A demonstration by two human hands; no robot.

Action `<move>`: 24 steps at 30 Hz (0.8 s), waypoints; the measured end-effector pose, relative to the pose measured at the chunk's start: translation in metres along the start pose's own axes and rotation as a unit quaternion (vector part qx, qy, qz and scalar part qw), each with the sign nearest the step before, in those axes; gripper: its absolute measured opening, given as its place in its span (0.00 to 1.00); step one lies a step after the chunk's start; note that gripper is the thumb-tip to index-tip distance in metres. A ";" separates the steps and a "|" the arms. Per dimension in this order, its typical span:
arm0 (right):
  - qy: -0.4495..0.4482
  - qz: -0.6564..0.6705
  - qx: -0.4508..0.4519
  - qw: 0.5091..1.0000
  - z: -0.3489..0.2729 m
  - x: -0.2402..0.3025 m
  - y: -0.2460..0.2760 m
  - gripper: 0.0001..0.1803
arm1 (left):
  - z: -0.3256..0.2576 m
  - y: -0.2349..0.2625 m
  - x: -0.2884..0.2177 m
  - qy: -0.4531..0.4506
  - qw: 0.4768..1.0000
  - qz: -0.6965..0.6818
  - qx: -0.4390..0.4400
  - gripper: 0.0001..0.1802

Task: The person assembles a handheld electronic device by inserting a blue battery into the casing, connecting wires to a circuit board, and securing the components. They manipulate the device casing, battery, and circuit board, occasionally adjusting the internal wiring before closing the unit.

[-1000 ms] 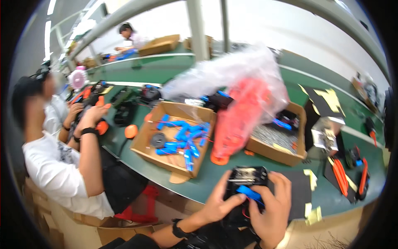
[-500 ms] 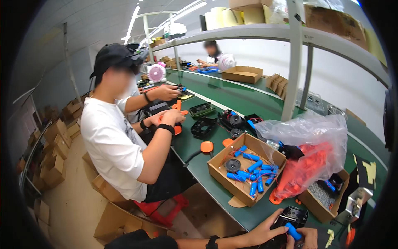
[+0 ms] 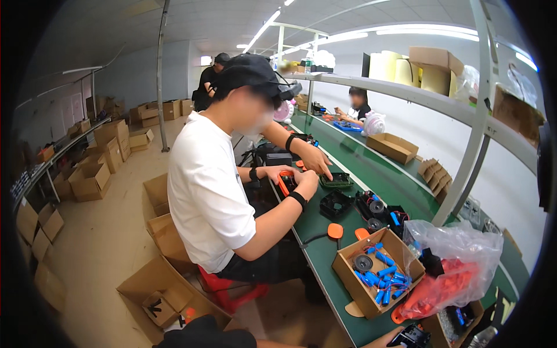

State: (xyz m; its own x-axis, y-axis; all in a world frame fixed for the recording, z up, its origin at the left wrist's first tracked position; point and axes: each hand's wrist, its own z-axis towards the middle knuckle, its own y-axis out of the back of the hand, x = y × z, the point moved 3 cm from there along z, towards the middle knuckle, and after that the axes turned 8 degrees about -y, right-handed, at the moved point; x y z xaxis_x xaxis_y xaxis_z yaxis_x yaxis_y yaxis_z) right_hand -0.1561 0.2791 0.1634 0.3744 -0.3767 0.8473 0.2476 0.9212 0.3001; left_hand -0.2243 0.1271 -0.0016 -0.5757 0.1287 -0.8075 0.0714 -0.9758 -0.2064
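Black part at lower edge, beside brown carton.

We look along the worktop, which runs from 5 o'clock up toward 12. At its near end sits an open carton with cylinders and a disc inside; a plastic bag lies just to its 3 o'clock. A co-worker sits at 9 o'clock of the worktop, with floor boxes behind. A shelf hangs above the worktop's far edge.
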 end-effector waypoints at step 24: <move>-0.195 0.233 0.044 0.952 0.009 -0.020 -0.014 0.20 | 0.011 0.009 -0.093 0.190 0.967 -0.162 -0.053 0.31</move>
State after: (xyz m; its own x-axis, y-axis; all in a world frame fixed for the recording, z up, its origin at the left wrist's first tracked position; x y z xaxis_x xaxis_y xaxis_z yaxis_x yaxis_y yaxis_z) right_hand -0.1751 0.2749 0.1460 0.0606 0.1241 0.9904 0.0540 0.9904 -0.1274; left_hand -0.1791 0.1039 0.0780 -0.2430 0.4999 -0.8313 0.0319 -0.8524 -0.5219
